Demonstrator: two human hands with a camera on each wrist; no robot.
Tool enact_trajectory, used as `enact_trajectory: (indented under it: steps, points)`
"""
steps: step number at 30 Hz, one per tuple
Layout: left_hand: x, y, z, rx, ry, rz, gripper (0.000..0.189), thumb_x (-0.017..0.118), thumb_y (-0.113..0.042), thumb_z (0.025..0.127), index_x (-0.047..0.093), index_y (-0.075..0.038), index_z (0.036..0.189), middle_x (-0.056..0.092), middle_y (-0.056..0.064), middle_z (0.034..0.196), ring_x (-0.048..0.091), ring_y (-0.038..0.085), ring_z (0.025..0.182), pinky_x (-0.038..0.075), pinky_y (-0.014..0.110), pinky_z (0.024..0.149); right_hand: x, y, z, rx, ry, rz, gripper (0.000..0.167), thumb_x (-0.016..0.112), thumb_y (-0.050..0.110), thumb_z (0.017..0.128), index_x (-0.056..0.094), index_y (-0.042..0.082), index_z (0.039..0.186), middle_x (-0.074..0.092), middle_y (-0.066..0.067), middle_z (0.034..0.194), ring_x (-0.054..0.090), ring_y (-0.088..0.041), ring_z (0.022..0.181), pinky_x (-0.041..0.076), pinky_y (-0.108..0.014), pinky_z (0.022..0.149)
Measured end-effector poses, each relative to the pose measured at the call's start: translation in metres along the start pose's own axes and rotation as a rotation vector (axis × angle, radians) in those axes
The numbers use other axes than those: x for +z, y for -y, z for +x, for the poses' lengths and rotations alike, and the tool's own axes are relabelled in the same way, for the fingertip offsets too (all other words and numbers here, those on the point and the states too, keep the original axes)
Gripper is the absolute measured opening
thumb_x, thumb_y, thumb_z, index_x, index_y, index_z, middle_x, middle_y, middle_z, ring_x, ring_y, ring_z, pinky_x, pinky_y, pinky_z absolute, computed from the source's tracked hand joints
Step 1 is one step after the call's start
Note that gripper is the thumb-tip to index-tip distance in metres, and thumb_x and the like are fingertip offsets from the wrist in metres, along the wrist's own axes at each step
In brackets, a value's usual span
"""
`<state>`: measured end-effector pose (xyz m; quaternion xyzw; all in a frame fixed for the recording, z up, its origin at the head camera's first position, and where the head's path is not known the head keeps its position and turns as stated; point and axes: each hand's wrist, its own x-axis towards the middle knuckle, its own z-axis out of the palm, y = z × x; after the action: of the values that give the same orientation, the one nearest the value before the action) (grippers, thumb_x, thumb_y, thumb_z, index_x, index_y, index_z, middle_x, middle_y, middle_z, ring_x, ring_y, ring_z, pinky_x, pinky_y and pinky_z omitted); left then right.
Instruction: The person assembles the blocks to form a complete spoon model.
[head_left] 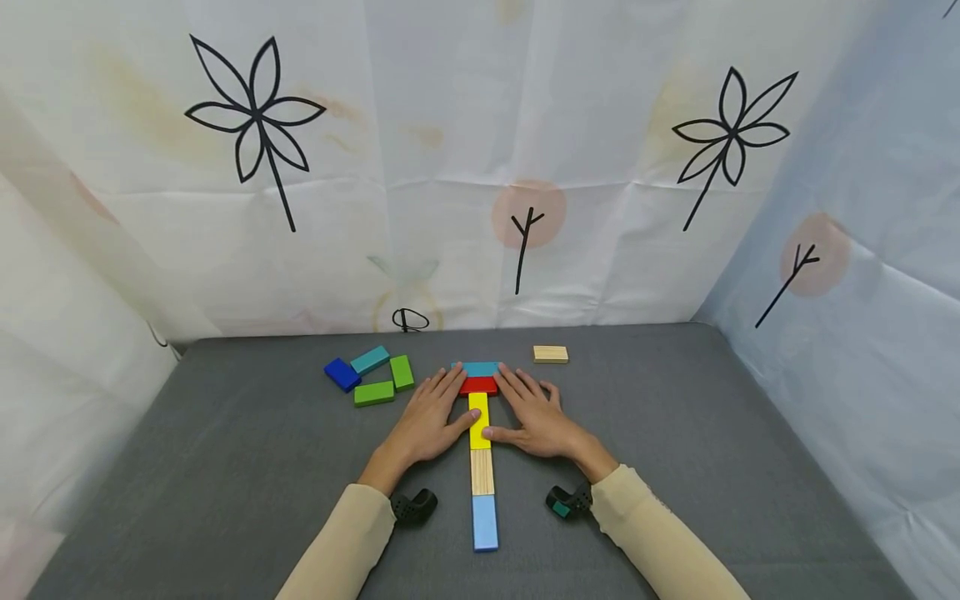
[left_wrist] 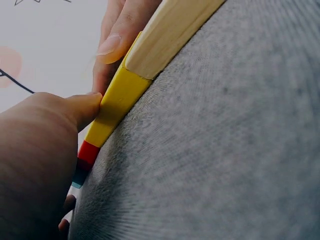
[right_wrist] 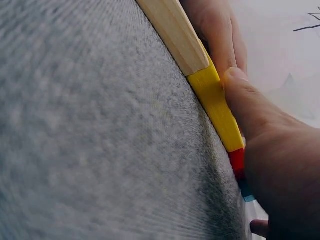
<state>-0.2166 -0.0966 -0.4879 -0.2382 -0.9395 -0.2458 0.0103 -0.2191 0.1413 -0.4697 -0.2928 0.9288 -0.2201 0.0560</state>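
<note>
Blocks in the row: a light blue block [head_left: 485, 523] nearest, then a wooden block [head_left: 482, 472], then a yellow block [head_left: 477, 435], end to end; a red block [head_left: 478, 386] and a teal block [head_left: 482, 369] lie crosswise at the far end.
Progress: five blocks are joined into a T shape, flat on the grey table [head_left: 225, 467]; the step in hand appears to be squaring up its far end.
Left over: a dark blue block [head_left: 342, 375], a second teal block [head_left: 371, 360] and two green blocks [head_left: 402, 372] [head_left: 373, 394] lie far left; a second wooden block [head_left: 551, 354] lies far right. Whether any belongs in the shape cannot be told.
Left hand [head_left: 431, 421]: fingers straight, tips at the left ends of the crosswise blocks, thumb on the yellow block.
Right hand [head_left: 543, 421]: thumb spread onto the yellow block, leading fingers extended to the right ends, outer finger bent; pinching nothing.
Containers: none shows; every block lies directly on the table.
</note>
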Motion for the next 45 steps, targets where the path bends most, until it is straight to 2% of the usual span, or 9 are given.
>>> enact_trajectory:
  steps: [4, 6, 10, 13, 16, 22, 28, 33, 45]
  points:
    - [0.001, 0.001, 0.001, -0.012, 0.001, 0.004, 0.077, 0.048, -0.054, 0.104, 0.028, -0.007, 0.161, 0.021, 0.006, 0.168, 0.02, 0.033, 0.153, 0.012, 0.054, 0.123, -0.004, -0.002, 0.001, 0.02, -0.059, 0.068, 0.086, 0.065, 0.048, 0.098, 0.025, 0.005, 0.161, 0.017, -0.012, 0.168, 0.016, -0.042, 0.151, 0.014, -0.071, 0.108]
    - [0.001, 0.002, 0.002, -0.025, 0.01, 0.002, 0.078, 0.048, -0.056, 0.103, 0.028, -0.008, 0.161, 0.021, 0.005, 0.168, 0.019, 0.032, 0.154, 0.012, 0.053, 0.123, -0.007, -0.006, 0.002, 0.026, -0.133, 0.105, 0.083, 0.068, 0.043, 0.097, 0.03, 0.004, 0.16, 0.025, -0.015, 0.166, 0.021, -0.044, 0.149, 0.017, -0.071, 0.106]
    - [0.002, 0.002, 0.003, -0.048, 0.028, 0.002, 0.08, 0.047, -0.059, 0.102, 0.026, -0.011, 0.162, 0.02, 0.003, 0.168, 0.018, 0.03, 0.154, 0.01, 0.052, 0.124, -0.011, -0.019, 0.005, 0.053, -0.336, 0.122, 0.075, 0.074, 0.035, 0.093, 0.043, 0.001, 0.153, 0.04, -0.021, 0.155, 0.034, -0.046, 0.141, 0.024, -0.07, 0.101]
    - [0.002, 0.002, 0.002, -0.047, 0.017, 0.0, 0.08, 0.048, -0.058, 0.102, 0.027, -0.01, 0.162, 0.021, 0.004, 0.168, 0.019, 0.03, 0.154, 0.011, 0.052, 0.124, -0.015, -0.03, 0.009, 0.115, -0.459, 0.105, 0.071, 0.076, 0.032, 0.091, 0.049, 0.0, 0.149, 0.046, -0.024, 0.148, 0.039, -0.047, 0.134, 0.027, -0.068, 0.097]
    - [0.003, 0.002, 0.002, -0.041, 0.004, -0.003, 0.079, 0.049, -0.057, 0.102, 0.028, -0.009, 0.161, 0.023, 0.005, 0.167, 0.02, 0.031, 0.153, 0.011, 0.052, 0.123, -0.02, -0.04, 0.013, 0.202, -0.524, 0.096, 0.072, 0.078, 0.032, 0.09, 0.05, -0.001, 0.148, 0.047, -0.026, 0.146, 0.039, -0.047, 0.131, 0.027, -0.067, 0.097]
    - [0.002, 0.001, 0.001, -0.053, 0.023, 0.006, 0.08, 0.047, -0.058, 0.102, 0.026, -0.01, 0.162, 0.021, 0.003, 0.168, 0.018, 0.029, 0.154, 0.009, 0.05, 0.124, -0.024, -0.053, 0.02, 0.361, -0.51, 0.091, 0.079, 0.078, 0.038, 0.089, 0.046, -0.001, 0.15, 0.045, -0.029, 0.145, 0.039, -0.047, 0.127, 0.027, -0.067, 0.099]
    - [0.002, 0.0, 0.001, -0.05, 0.018, 0.003, 0.08, 0.049, -0.058, 0.102, 0.027, -0.009, 0.161, 0.022, 0.004, 0.168, 0.018, 0.03, 0.154, 0.01, 0.051, 0.124, -0.024, -0.057, 0.024, 0.446, -0.444, 0.084, 0.076, 0.074, 0.045, 0.092, 0.049, 0.001, 0.149, 0.045, -0.028, 0.142, 0.037, -0.045, 0.123, 0.027, -0.063, 0.099]
    - [0.002, 0.0, 0.001, -0.052, 0.014, 0.003, 0.079, 0.049, -0.058, 0.102, 0.027, -0.01, 0.162, 0.021, 0.004, 0.168, 0.018, 0.03, 0.154, 0.01, 0.052, 0.124, -0.022, -0.058, 0.026, 0.451, -0.441, 0.081, 0.07, 0.072, 0.046, 0.093, 0.055, 0.001, 0.145, 0.045, -0.028, 0.139, 0.036, -0.043, 0.12, 0.028, -0.061, 0.098]
    - [0.002, 0.001, 0.002, -0.064, 0.029, 0.002, 0.08, 0.047, -0.06, 0.102, 0.024, -0.012, 0.162, 0.019, 0.001, 0.169, 0.016, 0.027, 0.155, 0.009, 0.05, 0.124, -0.019, -0.064, 0.033, 0.434, -0.508, 0.106, 0.062, 0.075, 0.04, 0.093, 0.061, -0.001, 0.138, 0.047, -0.028, 0.128, 0.038, -0.041, 0.111, 0.029, -0.058, 0.094]
